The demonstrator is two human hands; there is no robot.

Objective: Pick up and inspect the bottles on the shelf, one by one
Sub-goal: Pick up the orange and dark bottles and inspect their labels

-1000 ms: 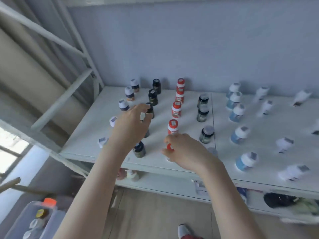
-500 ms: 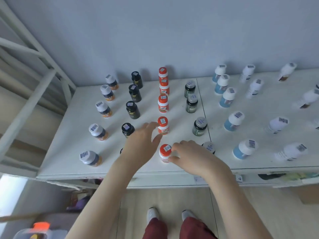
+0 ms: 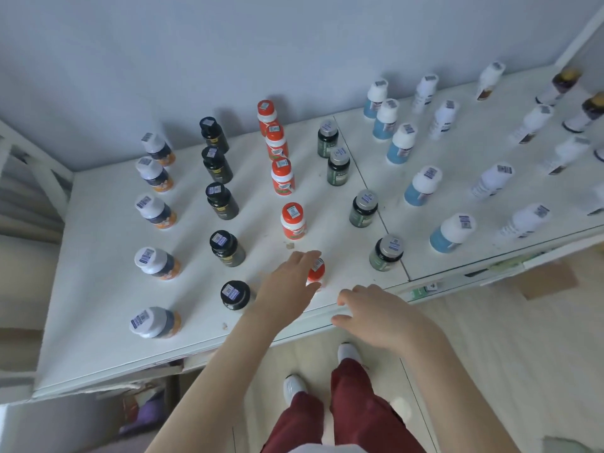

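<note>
Rows of small bottles stand on the white shelf [image 3: 98,289], sorted by cap colour. The nearest red-capped bottle [image 3: 317,273] stands upright close to the front edge. My left hand [image 3: 287,286] lies against its left side, fingers stretched out and touching the cap, not wrapped around it. My right hand [image 3: 376,312] hovers over the shelf's front edge, a little right of that bottle, fingers loosely spread and holding nothing. Another red-capped bottle [image 3: 293,221] stands just behind.
Black-capped bottles [image 3: 234,295] stand left of my left hand, white-capped ones [image 3: 153,322] further left. Grey-capped dark bottles [image 3: 385,253] and blue bottles [image 3: 451,232] stand to the right. A wall closes the back. My legs and feet are below the edge.
My right hand has let go of the nearest red-capped bottle and drawn back toward the shelf edge. My left hand has moved right, onto that bottle. The camera has tilted further down.
</note>
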